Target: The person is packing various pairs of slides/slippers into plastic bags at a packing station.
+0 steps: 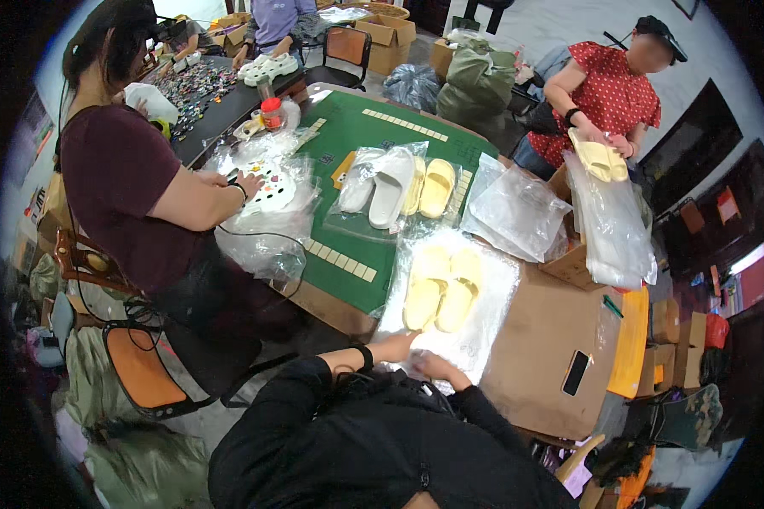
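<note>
A pair of pale yellow slippers [462, 293] lies side by side in or on a clear plastic bag [494, 297] at the table's near edge; I cannot tell whether they are inside it. My left hand [395, 347] is closed at the bag's near left edge, close to the left slipper. Beside it, my right hand [439, 367] has its fingers closed on the bag's near edge, with a bit of crumpled plastic at the fingertips. Both hands are small in view, and their fingertips are partly hidden.
Bagged grey slippers [393, 188] and another yellow pair [437, 187] lie on the green mat [348, 127]. A phone [576, 372] is at right. At left a co-worker [136, 170] handles white shoes; another co-worker [607, 93] holds yellow slippers above bags in a cardboard box [566, 270].
</note>
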The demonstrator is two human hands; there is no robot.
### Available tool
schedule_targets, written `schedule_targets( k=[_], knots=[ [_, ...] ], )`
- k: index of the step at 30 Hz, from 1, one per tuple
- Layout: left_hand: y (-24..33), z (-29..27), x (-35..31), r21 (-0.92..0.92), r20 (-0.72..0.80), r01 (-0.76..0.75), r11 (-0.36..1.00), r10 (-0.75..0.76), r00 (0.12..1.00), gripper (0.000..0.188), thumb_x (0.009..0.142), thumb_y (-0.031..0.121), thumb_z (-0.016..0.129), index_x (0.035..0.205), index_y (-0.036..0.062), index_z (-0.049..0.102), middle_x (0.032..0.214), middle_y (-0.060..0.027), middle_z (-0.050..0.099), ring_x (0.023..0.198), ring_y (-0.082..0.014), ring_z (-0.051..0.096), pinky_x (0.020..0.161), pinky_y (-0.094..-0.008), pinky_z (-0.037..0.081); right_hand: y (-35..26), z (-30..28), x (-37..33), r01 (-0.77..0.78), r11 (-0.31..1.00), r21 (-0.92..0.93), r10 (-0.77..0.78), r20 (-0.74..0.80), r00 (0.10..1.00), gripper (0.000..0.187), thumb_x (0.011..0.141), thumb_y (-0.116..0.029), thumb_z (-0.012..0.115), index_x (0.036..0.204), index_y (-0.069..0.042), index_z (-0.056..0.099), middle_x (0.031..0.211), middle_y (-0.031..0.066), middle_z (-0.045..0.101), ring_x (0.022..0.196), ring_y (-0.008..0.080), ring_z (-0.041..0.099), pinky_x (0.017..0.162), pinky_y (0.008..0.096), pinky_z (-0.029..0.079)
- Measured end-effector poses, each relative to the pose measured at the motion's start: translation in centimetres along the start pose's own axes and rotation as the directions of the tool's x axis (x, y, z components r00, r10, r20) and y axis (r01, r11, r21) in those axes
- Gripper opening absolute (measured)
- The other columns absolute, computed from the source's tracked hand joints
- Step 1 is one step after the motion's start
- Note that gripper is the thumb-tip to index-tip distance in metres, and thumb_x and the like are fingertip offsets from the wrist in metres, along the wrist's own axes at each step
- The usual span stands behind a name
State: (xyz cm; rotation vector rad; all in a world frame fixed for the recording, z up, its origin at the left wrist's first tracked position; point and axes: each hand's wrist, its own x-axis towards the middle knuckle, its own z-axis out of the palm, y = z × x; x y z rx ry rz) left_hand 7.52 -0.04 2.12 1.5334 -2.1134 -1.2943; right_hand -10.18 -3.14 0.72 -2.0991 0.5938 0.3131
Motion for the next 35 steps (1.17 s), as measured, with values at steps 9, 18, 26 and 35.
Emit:
schedule_targets(
  k=[9,18,26,35],
  knots=[
    [-0.2,1.0,-0.2,0.104,0.005,0.023,0.994,-0.024,1.0,0.084,0.072,0.015,0.06,0.141,0.0143,0.012,0.096,-0.0286,0.057,0.082,-0.0366,0.059,0.067,-0.041,0.046,-3.9,-0.2,-2.2,-0.257,0.959,0.123,0.277,-0.191,0.942,0.043,0.079,-0.022,0.052,0.116,-0.001,0.05,0.111,0.0232,0.054,0.103,0.0373,0.051,0.089,0.0388,0.04],
    [3.8,-4.1,0.5,-0.418,0.04,0.011,0.908,0.006,0.999,0.055,0.073,-0.01,0.043,0.127,0.004,0.043,0.071,-0.0112,0.06,0.069,-0.0132,0.058,0.062,-0.0279,0.047,-8.5,-6.0,-3.9,-0.236,0.692,0.682,0.419,-0.114,0.901,0.057,0.092,-0.047,0.036,0.098,0.005,0.06,0.092,0.0121,0.064,0.079,0.0218,0.062,0.071,0.0298,0.047],
    [7.1,-5.7,0.7,-0.824,-0.09,-0.133,0.552,0.104,0.991,0.048,0.079,-0.011,0.043,0.124,0.0058,0.048,0.091,-0.0057,0.061,0.084,-0.0131,0.057,0.075,-0.0267,0.046,-7.9,-7.0,-6.7,-0.125,0.437,0.891,0.288,-0.007,0.958,0.067,0.091,-0.054,0.024,0.12,0.002,0.045,0.109,0.0147,0.057,0.099,0.0248,0.057,0.089,0.0341,0.043],
    [10.8,-6.3,0.3,-0.834,0.098,-0.072,0.546,0.276,0.956,0.04,0.085,0.002,0.053,0.124,0.0043,0.045,0.112,-0.006,0.057,0.104,-0.0142,0.052,0.09,-0.0279,0.041,-7.4,-8.4,-7.2,0.324,-0.312,0.893,0.472,-0.15,0.869,0.091,0.078,-0.071,0.034,0.136,-0.005,0.016,0.135,0.0202,0.028,0.118,0.03,0.039,0.096,0.0409,0.037]
  ],
)
